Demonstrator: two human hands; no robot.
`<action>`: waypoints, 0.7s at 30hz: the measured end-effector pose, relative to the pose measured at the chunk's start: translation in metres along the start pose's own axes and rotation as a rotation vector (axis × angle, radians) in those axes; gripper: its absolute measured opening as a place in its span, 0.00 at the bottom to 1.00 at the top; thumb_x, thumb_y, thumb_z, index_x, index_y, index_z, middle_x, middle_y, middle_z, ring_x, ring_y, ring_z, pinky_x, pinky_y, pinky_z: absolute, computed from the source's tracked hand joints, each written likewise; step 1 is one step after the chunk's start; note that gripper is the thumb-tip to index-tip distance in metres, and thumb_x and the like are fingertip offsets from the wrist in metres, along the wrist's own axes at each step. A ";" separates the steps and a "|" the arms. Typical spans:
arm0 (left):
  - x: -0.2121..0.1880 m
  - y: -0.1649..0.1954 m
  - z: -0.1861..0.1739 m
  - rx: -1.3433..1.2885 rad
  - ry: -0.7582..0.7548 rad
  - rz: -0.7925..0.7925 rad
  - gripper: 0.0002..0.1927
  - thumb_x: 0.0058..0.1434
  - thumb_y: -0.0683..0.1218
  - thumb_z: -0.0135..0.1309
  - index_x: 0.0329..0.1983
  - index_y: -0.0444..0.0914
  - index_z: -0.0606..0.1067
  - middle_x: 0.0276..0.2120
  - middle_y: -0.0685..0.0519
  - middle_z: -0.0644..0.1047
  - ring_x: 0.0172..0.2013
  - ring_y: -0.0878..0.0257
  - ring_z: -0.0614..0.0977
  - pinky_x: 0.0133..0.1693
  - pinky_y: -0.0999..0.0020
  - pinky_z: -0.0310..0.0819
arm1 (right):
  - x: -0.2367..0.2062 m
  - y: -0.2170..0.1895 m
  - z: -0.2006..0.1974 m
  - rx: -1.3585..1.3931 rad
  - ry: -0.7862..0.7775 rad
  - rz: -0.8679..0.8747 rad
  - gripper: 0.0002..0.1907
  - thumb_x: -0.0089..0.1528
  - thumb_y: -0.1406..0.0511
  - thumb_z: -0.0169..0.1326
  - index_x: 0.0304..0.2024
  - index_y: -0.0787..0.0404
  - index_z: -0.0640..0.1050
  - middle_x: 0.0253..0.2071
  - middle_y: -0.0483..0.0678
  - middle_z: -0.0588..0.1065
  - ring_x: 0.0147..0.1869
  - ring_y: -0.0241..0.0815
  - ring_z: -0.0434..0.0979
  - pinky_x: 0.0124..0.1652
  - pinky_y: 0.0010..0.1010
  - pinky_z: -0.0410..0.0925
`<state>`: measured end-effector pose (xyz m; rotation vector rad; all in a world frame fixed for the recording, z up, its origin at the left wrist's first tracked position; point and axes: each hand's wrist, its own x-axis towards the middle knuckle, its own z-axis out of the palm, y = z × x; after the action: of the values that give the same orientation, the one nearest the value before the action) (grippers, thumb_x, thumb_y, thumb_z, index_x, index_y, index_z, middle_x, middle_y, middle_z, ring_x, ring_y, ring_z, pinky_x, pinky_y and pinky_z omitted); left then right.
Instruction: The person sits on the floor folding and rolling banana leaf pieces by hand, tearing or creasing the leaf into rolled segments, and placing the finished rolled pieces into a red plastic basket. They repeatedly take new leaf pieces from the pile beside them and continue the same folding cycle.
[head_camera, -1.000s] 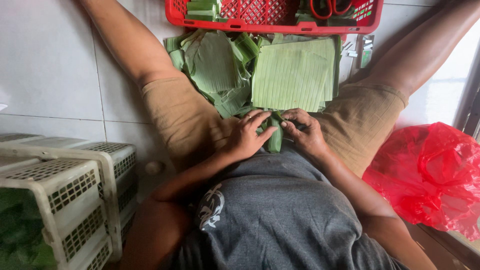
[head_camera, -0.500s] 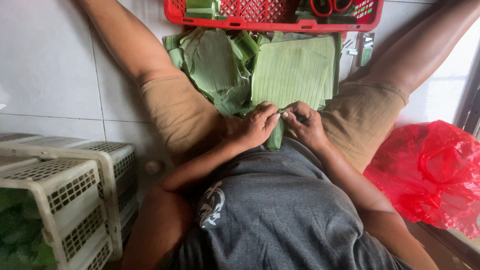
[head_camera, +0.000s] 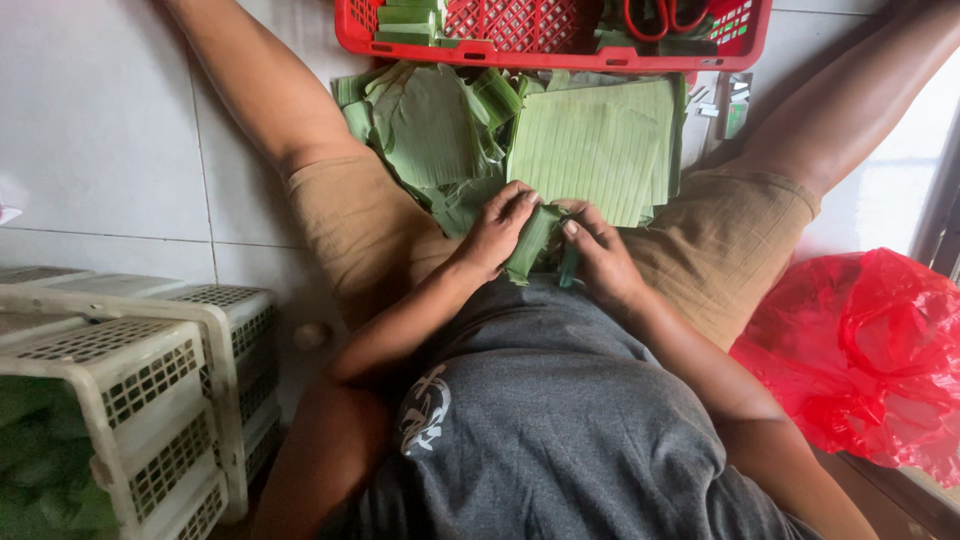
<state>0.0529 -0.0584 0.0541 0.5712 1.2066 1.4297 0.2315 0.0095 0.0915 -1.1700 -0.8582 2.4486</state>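
my left hand (head_camera: 497, 232) and right hand (head_camera: 601, 258) both pinch a folded green leaf strip (head_camera: 531, 243) in my lap, just below the stacked leaves (head_camera: 590, 145) on the floor.

red plastic bag (head_camera: 865, 350) | right of person, on floor | crumpled

red crate (head_camera: 520, 48), red scissors (head_camera: 665, 14), white baskets (head_camera: 130, 380), red plastic bag (head_camera: 865, 350)
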 end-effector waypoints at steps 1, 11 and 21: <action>0.000 -0.002 -0.004 0.136 0.014 0.072 0.09 0.76 0.45 0.49 0.40 0.37 0.75 0.32 0.61 0.71 0.36 0.74 0.70 0.39 0.76 0.67 | -0.002 0.002 0.001 0.079 -0.013 0.126 0.20 0.65 0.56 0.48 0.56 0.57 0.69 0.34 0.44 0.78 0.36 0.39 0.78 0.38 0.31 0.73; -0.014 0.036 -0.005 0.517 -0.066 0.197 0.07 0.71 0.44 0.53 0.39 0.35 0.73 0.26 0.53 0.74 0.29 0.70 0.74 0.33 0.70 0.72 | -0.030 -0.054 0.042 -1.446 -0.007 -0.459 0.38 0.58 0.52 0.63 0.65 0.61 0.66 0.44 0.59 0.77 0.47 0.58 0.80 0.45 0.43 0.73; -0.021 0.076 0.008 0.675 -0.099 0.293 0.06 0.69 0.43 0.55 0.40 0.34 0.73 0.29 0.45 0.77 0.27 0.54 0.79 0.33 0.63 0.73 | -0.031 -0.057 0.050 -1.584 0.001 -0.728 0.29 0.58 0.55 0.65 0.57 0.62 0.73 0.42 0.54 0.78 0.47 0.55 0.80 0.42 0.44 0.73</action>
<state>0.0329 -0.0641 0.1306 1.3094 1.5716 1.1873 0.2129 0.0195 0.1709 -0.8032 -2.7258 0.8741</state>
